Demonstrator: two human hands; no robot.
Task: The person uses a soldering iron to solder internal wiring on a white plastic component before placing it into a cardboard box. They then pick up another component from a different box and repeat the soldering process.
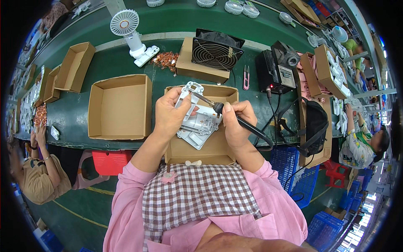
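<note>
White part in one hand, hot-tip tool in the other

Closest is a checked apron (197,185) over pink sleeves. Just past it, a brown box (210,154) sits at the edge of the green surface (158,82). Both hands are up over this box. The left hand (169,114) has its fingers pinched on a white plastic part (195,86), which is held up above the box. The right hand (239,126) has its fingers wrapped around a black-handled tool (218,107), and the thin metal end points at the white part. The tip is small here, so I can't tell if it touches.

Under the hands, more white pieces (202,124) lie in the box. I think the work on this part is partway along, since the tool is right at it and the part is not put down. How many parts are left does not show.

To the left is another brown box (119,110). Farther back lie pink-handled tweezers (246,80), near a black power box (267,69) with a red light. A black fan (216,54) rests on a carton, beside a pile of coppery bits (166,61). A white hand fan (134,44) stands next to that pile, all put together. Farthest, round fan heads (233,7) sit on a green belt (168,19).
</note>
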